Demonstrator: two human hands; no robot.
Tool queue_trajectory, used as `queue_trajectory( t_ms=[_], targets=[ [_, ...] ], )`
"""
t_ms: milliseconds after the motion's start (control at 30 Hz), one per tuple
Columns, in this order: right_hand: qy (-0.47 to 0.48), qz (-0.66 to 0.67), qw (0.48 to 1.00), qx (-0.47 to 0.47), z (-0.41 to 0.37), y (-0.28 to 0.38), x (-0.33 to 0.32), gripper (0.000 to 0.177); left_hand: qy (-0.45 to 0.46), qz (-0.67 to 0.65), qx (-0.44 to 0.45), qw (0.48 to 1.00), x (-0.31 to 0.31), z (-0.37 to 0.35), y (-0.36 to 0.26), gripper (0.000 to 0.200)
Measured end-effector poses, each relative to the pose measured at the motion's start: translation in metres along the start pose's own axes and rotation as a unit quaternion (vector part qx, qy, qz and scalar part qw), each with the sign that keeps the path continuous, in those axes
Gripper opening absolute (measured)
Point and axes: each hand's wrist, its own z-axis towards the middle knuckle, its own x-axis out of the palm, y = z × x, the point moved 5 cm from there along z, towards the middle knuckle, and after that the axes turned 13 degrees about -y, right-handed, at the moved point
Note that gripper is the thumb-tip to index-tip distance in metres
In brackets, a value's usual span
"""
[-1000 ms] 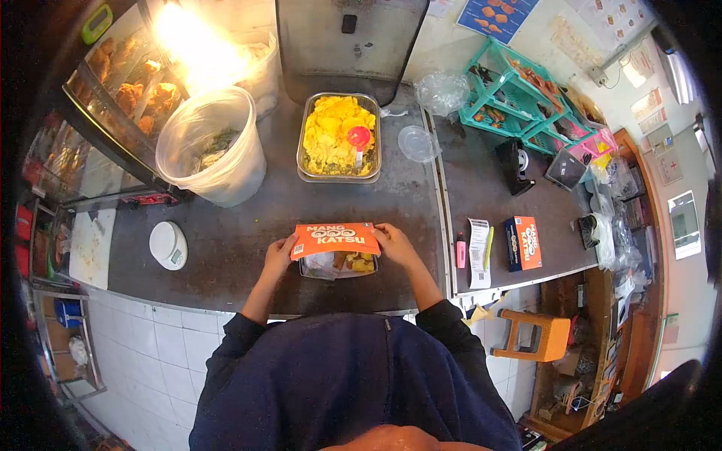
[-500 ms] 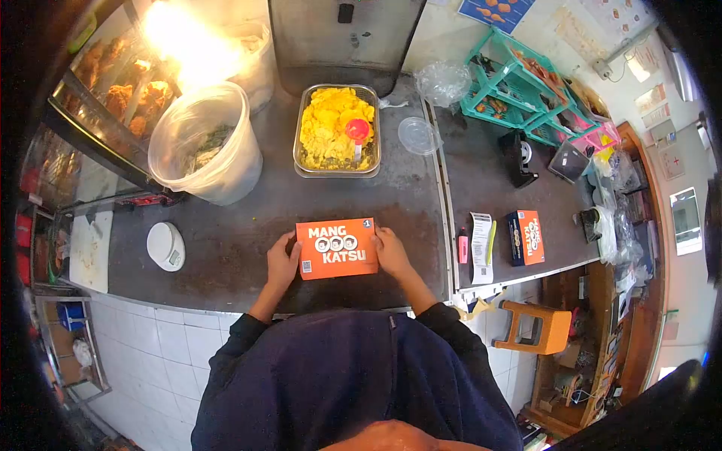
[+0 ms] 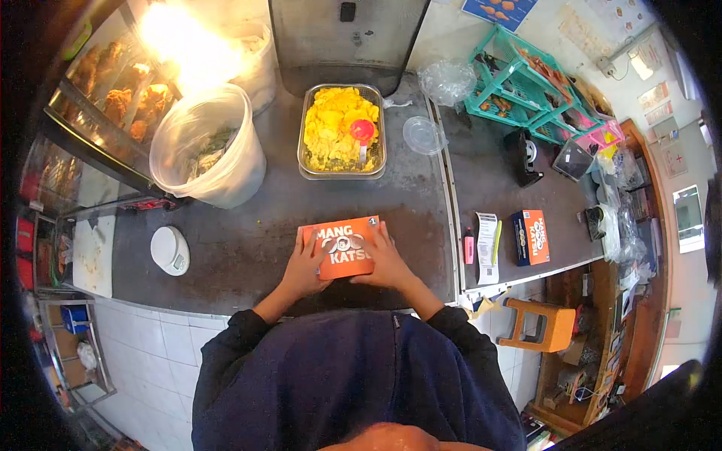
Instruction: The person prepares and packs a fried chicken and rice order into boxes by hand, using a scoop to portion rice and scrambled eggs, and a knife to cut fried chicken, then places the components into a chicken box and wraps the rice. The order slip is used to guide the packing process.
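Note:
An orange cardboard food box with white "MANG KATSU" lettering sits in front of me near the counter's front edge. My left hand grips its left front part, fingers reaching over the top. On the right front part my right hand does the same, with its fingers over the lid. The hands hide part of the print and most of the box's near side. Beyond the box, a metal tray holds yellow food with a red-handled scoop in it.
A white kitchen scale and a lined tub stand left. Rightward are a clear lid, a receipt, a pink highlighter and a second box. An orange stool is below the counter.
Both hands have moved inward from the box's side edges to over its top and front. The box is slightly turned, and the camera view has shifted a little.

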Motion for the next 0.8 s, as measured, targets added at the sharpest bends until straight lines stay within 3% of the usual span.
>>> queue_trajectory(
  t_ms=[167,267,467,800],
  targets=[
    [0.005,0.142,0.989,0.041,-0.001,-0.024,-0.011,0.088,-0.022,-0.053,-0.029,0.998,-0.012,0.003,-0.007,0.079],
    [0.025,0.039,0.998,0.032,0.000,-0.023,-0.014,0.093,-0.027,-0.029,-0.015,0.999,-0.006,0.002,-0.004,0.077],
    [0.057,0.007,0.998,-0.014,-0.004,-0.030,-0.013,0.078,-0.015,0.010,-0.003,1.000,0.005,-0.001,-0.003,0.067],
    [0.024,-0.037,0.993,-0.106,-0.003,-0.028,-0.018,0.054,0.037,0.024,0.031,0.999,0.000,0.000,-0.005,0.049]
  ],
)
